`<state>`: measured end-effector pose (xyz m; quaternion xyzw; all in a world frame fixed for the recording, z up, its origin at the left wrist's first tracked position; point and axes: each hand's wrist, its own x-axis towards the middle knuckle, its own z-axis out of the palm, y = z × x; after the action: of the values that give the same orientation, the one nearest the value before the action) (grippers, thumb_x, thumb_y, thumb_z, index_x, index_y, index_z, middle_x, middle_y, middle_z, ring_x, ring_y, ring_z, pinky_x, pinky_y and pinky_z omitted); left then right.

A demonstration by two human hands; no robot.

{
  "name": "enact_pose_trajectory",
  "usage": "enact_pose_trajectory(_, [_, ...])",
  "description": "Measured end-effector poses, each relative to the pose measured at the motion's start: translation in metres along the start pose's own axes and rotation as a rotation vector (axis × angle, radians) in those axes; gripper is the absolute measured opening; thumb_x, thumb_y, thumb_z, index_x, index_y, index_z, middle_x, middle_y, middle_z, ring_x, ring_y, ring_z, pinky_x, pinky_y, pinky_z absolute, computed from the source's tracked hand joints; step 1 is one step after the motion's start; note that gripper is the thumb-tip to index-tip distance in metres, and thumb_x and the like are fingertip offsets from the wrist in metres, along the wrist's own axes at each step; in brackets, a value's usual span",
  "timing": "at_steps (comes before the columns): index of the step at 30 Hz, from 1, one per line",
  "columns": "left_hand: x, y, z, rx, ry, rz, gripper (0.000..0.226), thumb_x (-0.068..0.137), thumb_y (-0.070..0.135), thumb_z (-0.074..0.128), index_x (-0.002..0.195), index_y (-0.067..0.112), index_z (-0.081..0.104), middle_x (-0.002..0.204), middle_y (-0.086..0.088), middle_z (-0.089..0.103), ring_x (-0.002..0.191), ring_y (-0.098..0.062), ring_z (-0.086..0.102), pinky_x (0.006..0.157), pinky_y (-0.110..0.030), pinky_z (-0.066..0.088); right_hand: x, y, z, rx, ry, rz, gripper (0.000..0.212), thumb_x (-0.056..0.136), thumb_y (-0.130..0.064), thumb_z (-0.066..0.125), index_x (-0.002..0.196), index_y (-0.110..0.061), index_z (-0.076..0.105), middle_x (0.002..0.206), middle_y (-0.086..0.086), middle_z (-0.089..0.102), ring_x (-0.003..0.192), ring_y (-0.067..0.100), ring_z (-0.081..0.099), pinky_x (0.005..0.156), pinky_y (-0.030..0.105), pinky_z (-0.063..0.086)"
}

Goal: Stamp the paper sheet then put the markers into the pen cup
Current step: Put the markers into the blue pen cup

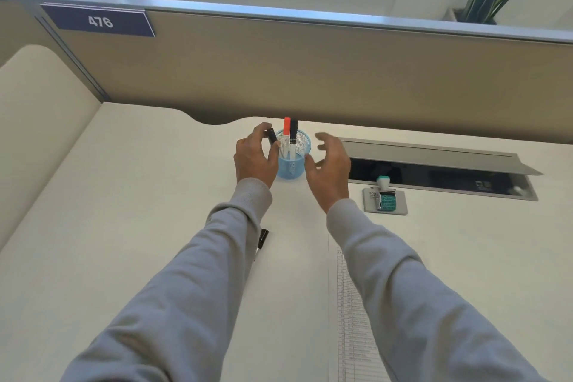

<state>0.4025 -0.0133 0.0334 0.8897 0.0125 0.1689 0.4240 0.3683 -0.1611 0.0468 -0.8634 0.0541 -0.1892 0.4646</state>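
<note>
Desk: cream-white top [148, 226], running back to a tan partition panel.
Pen cup: blue mesh cup [293, 164] standing upright on the desk near the back edge.
Stamp pad: grey pad [398, 208] lying flat to the right of the cup — a teal-topped stamp [385, 192] rests on it.
Paper sheet: printed sheet [350, 304] lying flat nearer the front, partly covered by a sleeve.
Loose marker: a dark marker [263, 240] lying on the desk — mostly hidden under the other sleeve.
Cable tray: open recess [449, 178] set into the desk at the right.

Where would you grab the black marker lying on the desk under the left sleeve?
Pinch the black marker mid-barrel from above, fingers across its width. It lies flat on the desk pointing away from the person, partly hidden by the left sleeve, so the barrel's long sides are easiest to reach.
</note>
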Motion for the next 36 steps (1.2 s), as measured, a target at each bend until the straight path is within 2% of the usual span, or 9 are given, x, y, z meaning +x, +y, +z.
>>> enact_pose_trajectory(4, [-0.006,-0.003,-0.003,-0.047,-0.018,-0.039,0.046,0.092,0.025,0.064,0.135,0.02,0.05,0.128,0.001,0.064,0.106,-0.023,0.058,0.091,-0.034,0.048,-0.051,0.011,0.003,-0.035,-0.122,-0.017,0.036,0.085,-0.001,0.069,0.12,-0.01,0.062,0.118,0.005,0.061,0.098,0.021,0.061,0.082,0.044,0.057])
enact_pose_trajectory(8, [-0.022,-0.005,-0.017,-0.093,0.057,-0.105,0.042,0.093,0.028,0.064,0.132,0.019,0.052,0.124,0.0,0.064,0.099,-0.02,0.061,0.088,-0.033,0.05,-0.103,0.018,0.01,-0.03,-0.306,0.018,0.026,0.088,-0.009,0.069,0.113,-0.014,0.064,0.112,0.001,0.063,0.093,0.018,0.062,0.083,0.037,0.056])
enact_pose_trajectory(11, [-0.045,-0.013,-0.036,-0.076,0.067,-0.129,0.029,0.092,0.028,0.065,0.119,0.019,0.06,0.113,0.003,0.068,0.093,-0.018,0.063,0.084,-0.042,0.055,-0.134,0.017,0.014,-0.022,-0.41,0.155,0.026,0.09,-0.019,0.07,0.114,-0.017,0.063,0.102,-0.003,0.065,0.081,0.013,0.061,0.078,0.027,0.053])
enact_pose_trajectory(16, [-0.102,-0.04,-0.072,0.011,0.07,-0.139,0.022,0.088,0.021,0.07,0.11,0.018,0.067,0.105,0.001,0.067,0.085,-0.021,0.062,0.076,-0.047,0.056,-0.166,0.006,0.022,-0.026,-0.49,0.415,0.033,0.09,-0.031,0.068,0.117,-0.014,0.059,0.071,-0.006,0.066,0.077,0.014,0.066,0.081,0.037,0.058])
enact_pose_trajectory(18, [-0.125,-0.049,-0.084,0.055,0.056,-0.139,0.023,0.086,0.018,0.072,0.108,0.018,0.067,0.104,0.0,0.066,0.082,-0.021,0.061,0.073,-0.045,0.056,-0.168,-0.001,0.026,-0.045,-0.505,0.442,0.04,0.091,-0.036,0.067,0.122,-0.013,0.056,0.075,-0.001,0.068,0.079,0.017,0.067,0.082,0.038,0.058])
enact_pose_trajectory(22, [-0.163,-0.059,-0.101,0.103,0.002,-0.178,0.024,0.083,0.014,0.075,0.105,0.019,0.068,0.102,0.003,0.065,0.082,-0.019,0.059,0.074,-0.04,0.054,-0.164,-0.012,0.035,-0.118,-0.555,0.498,0.055,0.09,-0.045,0.066,0.129,-0.011,0.047,0.114,0.016,0.067,0.108,0.032,0.063,0.096,0.04,0.052])
enact_pose_trajectory(24, [-0.177,-0.062,-0.107,0.118,-0.023,-0.208,0.024,0.082,0.013,0.075,0.104,0.02,0.068,0.101,0.006,0.064,0.084,-0.019,0.058,0.078,-0.037,0.051,-0.162,-0.017,0.037,-0.132,-0.546,0.527,0.055,0.09,-0.046,0.067,0.126,-0.009,0.047,0.123,0.018,0.061,0.113,0.037,0.06,0.098,0.04,0.05])
enact_pose_trajectory(29, [-0.2,-0.065,-0.114,0.147,-0.114,-0.271,0.027,0.081,0.015,0.076,0.105,0.02,0.068,0.105,0.005,0.063,0.095,-0.023,0.058,0.082,-0.022,0.039,-0.159,-0.022,0.042,-0.197,-0.51,0.561,0.054,0.089,-0.045,0.07,0.118,-0.005,0.05,0.122,0.019,0.059,0.112,0.04,0.06,0.095,0.042,0.051])
enact_pose_trajectory(36, [-0.228,-0.06,-0.115,0.22,-0.203,-0.302,0.02,0.077,0.021,0.08,0.094,0.012,0.073,0.09,-0.007,0.066,0.085,-0.028,0.064,0.078,-0.034,0.051,-0.158,-0.02,0.035,-0.259,-0.551,0.557,0.042,0.088,-0.041,0.069,0.102,-0.002,0.066,0.107,0.018,0.069,0.103,0.036,0.065,0.077,0.032,0.047])
